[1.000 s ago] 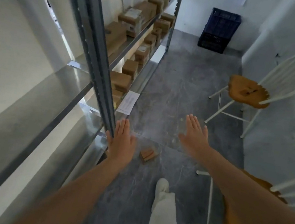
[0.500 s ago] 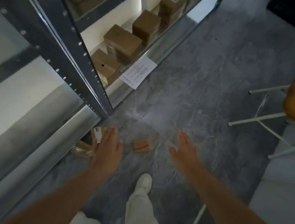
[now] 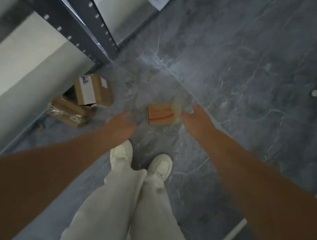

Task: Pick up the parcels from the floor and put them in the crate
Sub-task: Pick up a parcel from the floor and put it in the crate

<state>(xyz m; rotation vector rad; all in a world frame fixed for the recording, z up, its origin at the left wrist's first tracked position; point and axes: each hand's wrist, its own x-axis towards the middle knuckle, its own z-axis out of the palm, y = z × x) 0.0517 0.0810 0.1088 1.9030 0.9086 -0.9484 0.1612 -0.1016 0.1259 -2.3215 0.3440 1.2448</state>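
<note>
The flat red-printed parcel [image 3: 163,113] lay on the floor [image 3: 252,51] at frame centre, its long axis running left-right and its right end tilted slightly up-frame. Both hands had dropped nearer since half a second before. The right hand [image 3: 195,118], fingers extended, was at the parcel's right end. The left hand [image 3: 122,124], fingers relaxed and empty, was just left of it.

A small flat brown cardboard parcel with red print [image 3: 163,113] lies face up on the grey floor [image 3: 239,70], mid-scene. Well left of it, a tilted brown cardboard box with a white label [image 3: 92,89] touches a flat, film-wrapped brown parcel [image 3: 68,113] just nearer.
</note>
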